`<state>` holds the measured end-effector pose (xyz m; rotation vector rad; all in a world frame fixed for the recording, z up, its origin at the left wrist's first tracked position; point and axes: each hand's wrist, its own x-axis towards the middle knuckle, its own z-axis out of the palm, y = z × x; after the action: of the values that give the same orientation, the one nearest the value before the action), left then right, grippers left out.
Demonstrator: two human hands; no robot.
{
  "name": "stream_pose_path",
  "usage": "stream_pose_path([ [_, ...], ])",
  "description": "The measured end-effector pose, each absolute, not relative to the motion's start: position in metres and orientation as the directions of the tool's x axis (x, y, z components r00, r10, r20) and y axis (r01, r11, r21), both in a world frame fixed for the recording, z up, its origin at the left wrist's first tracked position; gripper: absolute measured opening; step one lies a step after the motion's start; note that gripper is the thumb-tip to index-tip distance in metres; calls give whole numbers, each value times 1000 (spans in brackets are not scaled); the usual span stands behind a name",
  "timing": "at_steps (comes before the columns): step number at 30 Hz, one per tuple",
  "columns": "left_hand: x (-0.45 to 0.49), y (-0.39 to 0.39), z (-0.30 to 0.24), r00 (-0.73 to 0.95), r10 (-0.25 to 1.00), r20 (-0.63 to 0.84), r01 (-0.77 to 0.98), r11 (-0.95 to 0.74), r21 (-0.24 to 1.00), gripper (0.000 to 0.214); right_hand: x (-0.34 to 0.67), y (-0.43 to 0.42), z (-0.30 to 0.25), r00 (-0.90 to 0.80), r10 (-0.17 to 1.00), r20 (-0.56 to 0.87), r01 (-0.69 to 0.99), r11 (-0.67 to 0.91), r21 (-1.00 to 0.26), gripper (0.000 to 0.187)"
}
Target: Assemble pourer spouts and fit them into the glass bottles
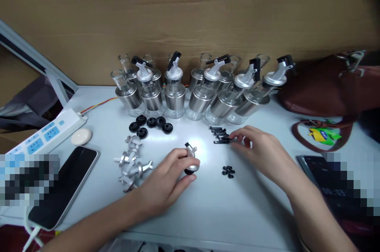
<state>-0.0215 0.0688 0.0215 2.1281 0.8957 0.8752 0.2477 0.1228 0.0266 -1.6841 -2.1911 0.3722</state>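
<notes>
My left hand [166,179] is closed around a silver pourer cap [191,159] with a black seal under it, held just above the white table [208,204]. My right hand [261,151] reaches to a row of small black flat clips [219,134], its fingertips pinching the nearest one. A little heap of tiny black rings [228,171] lies between the two hands. To the left of my left hand is a pile of bare silver pourer caps [132,161]. Several black round seals [150,124] lie behind them.
Several glass and steel dispenser bottles [175,93] stand in a row at the back, some with caps. A phone [67,184], a power strip [50,129] and a small oval object [81,136] lie at left. A brown bag [329,86] and another phone [323,180] sit at right.
</notes>
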Motion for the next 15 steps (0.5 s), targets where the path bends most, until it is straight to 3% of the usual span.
stream_pose_path([
  [10,-20,71,21,514,781,356,392,-582,713,28,241,121,25,-215,977,-12,906,195,-375,9],
  [15,-17,71,23,547,783,297,464,-579,671,32,236,120,34,-297,954,-44,816,229,-531,8],
])
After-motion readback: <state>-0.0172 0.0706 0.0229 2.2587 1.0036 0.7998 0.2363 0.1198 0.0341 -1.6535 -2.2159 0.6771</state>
